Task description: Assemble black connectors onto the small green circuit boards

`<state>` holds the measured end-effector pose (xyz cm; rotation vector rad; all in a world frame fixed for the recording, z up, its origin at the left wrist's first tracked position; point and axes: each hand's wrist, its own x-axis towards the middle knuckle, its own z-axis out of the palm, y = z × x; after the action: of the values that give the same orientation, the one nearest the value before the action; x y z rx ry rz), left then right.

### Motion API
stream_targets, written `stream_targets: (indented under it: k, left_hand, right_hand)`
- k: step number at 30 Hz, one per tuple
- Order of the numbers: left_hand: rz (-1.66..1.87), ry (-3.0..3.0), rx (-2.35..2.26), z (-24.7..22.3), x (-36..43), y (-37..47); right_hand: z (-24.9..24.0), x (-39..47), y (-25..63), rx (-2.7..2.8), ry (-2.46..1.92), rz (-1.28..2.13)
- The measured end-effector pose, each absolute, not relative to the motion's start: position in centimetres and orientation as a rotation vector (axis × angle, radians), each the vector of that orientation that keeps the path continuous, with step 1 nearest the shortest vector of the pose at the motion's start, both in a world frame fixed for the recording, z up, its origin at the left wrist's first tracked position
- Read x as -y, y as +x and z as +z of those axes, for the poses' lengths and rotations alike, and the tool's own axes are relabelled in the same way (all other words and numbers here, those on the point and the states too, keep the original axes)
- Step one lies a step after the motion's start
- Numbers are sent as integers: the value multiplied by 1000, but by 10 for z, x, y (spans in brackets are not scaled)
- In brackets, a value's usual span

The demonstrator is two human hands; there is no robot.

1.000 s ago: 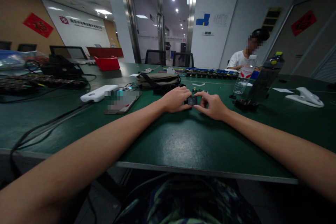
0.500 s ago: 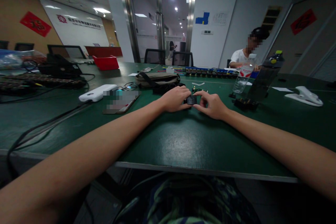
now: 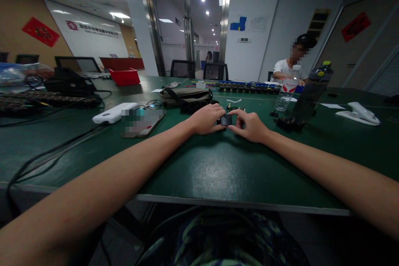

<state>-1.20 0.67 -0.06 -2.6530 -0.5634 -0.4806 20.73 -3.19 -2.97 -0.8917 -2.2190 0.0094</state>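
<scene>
A small dark block-shaped part (image 3: 226, 120) is held between my two hands, low over the green table (image 3: 205, 162). My left hand (image 3: 208, 118) closes on its left side, fingers bent over and thumb below. On the right, the thumb and forefinger of my right hand (image 3: 251, 126) pinch the same part; the other fingers curl in. Its exact kind is too small to tell. Just behind the hands lies a little green circuit board (image 3: 234, 108) with yellowish bits, partly covered by my fingers.
A grey-green bag (image 3: 179, 96) lies behind my left hand. To the left are a phone (image 3: 146, 124) and a white device (image 3: 114, 113) with a cable. A clear bottle (image 3: 283, 97), a dark bottle (image 3: 311, 91) and a white stand (image 3: 358, 114) are right. A person (image 3: 283, 68) sits across.
The view has shifted slightly, so everything sits a little further left and lower. Both hands keep the same hold on the dark part. A distant figure behind the glass door has changed position.
</scene>
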Motion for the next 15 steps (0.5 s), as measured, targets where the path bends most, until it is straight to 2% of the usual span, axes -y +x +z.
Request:
stream_targets:
  k: [15]
  left_hand:
    - [-498,-2662,566,-1,-7,-12]
  right_hand:
    - [-29,33,207,2225,-913,0]
